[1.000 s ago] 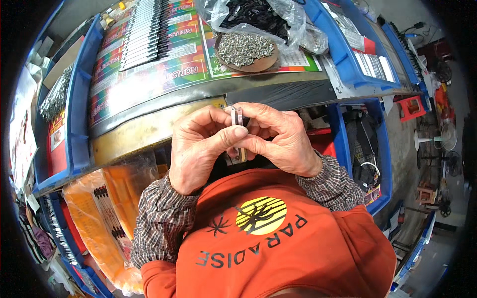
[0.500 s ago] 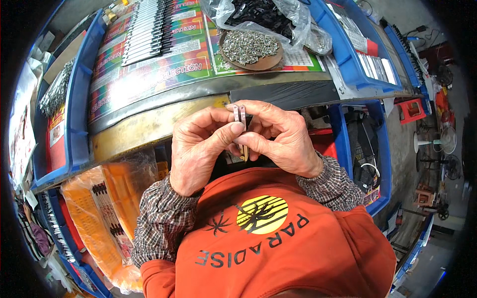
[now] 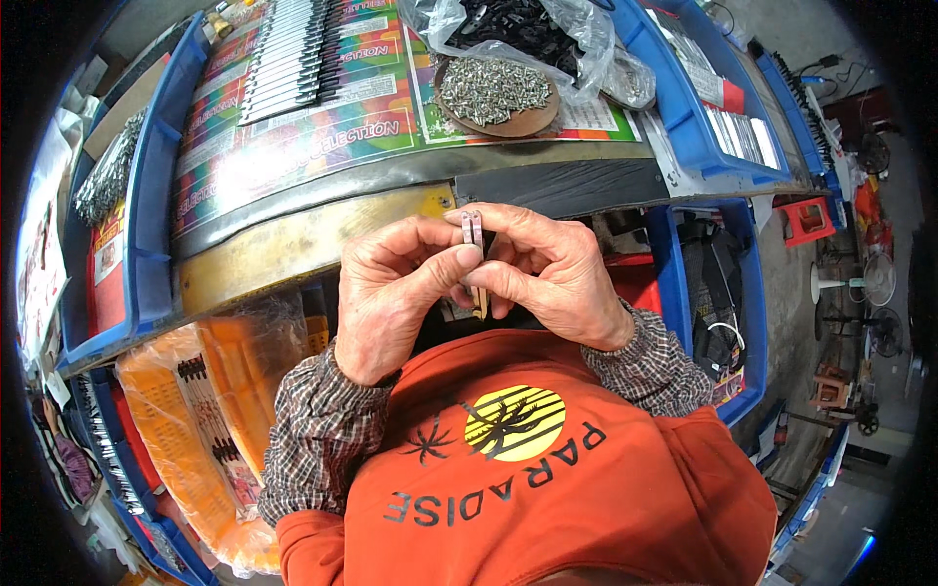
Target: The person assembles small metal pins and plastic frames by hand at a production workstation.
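Your left hand (image 3: 386, 293): thumb and forefinger pinch the slim, pale metal piece of two parallel strips (image 3: 473, 232) from its left side; the other fingers curl behind, partly hidden.
Your right hand (image 3: 557, 278): thumb and forefinger grip the same piece from its right side, the forefinger up near its top end.
Slim metal piece: between your two hands, roughly upright in view, just off the worn yellowish bench edge (image 3: 254, 272); a brass-coloured lower end (image 3: 480, 301) shows beneath your thumbs.
Just changed: compared with a second ago, the piece has turned so that both strips and the dark slot between them face you; over the last half second it has hardly moved.
What the turn means: you seem to be working or checking it in your fingers, with that slotted face now open to view.
Bench top: beyond your hands, a round brown dish (image 3: 543, 119) holds small silvery metal pins (image 3: 489, 90), beside a crinkled clear plastic bag (image 3: 590, 61) of black parts (image 3: 518, 31).
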`<state>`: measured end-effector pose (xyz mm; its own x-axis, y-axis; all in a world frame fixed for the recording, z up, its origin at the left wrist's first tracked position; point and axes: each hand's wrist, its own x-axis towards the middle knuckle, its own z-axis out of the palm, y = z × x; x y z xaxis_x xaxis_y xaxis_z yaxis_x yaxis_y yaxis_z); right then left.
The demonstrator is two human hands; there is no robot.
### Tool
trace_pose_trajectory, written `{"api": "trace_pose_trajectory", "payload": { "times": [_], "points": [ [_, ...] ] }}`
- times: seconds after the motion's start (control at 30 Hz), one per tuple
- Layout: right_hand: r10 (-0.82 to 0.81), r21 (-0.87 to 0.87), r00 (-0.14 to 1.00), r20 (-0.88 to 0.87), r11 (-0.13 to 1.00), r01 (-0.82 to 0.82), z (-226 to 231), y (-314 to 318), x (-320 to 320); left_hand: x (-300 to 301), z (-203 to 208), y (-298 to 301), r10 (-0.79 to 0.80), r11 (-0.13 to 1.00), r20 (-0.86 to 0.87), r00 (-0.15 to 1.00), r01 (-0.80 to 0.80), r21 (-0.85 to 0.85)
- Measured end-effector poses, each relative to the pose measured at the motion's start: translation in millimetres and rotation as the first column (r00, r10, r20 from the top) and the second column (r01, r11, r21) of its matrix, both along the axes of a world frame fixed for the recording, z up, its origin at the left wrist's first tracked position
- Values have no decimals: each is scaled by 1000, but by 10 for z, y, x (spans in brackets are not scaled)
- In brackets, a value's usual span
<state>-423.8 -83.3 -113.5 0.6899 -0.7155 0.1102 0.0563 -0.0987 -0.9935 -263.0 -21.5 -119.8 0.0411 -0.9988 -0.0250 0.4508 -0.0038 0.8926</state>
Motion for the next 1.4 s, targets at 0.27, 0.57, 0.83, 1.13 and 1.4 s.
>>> {"api": "trace_pose_trajectory", "payload": {
  "times": [0.27, 0.57, 0.83, 1.13, 1.4],
  "points": [
    [41, 20, 997, -68, 999, -39, 22, -46, -27, -11, -33, -44, -16, 1000, 2, 1000, 16, -8],
    [82, -19, 993, -85, 996, -84, 151, -135, -73, -4, 14, -22, -41, 998, 70, 997, 44, -52],
    [282, 60, 957, 66, 956, -286, 155, -304, -136, 125, 93, 23, -344, 938, 27, 939, 341, 65],
    [119, 32, 975, 188, 991, -127, 115, -363, -121, -46, 128, -47, -30, 992, 361, 932, 71, -100],
    [30, 52, 980, 196, 998, -41, 41, -380, -54, -160, 123, -105, 416, 899, 698, 583, -152, -410]
  ]
}}
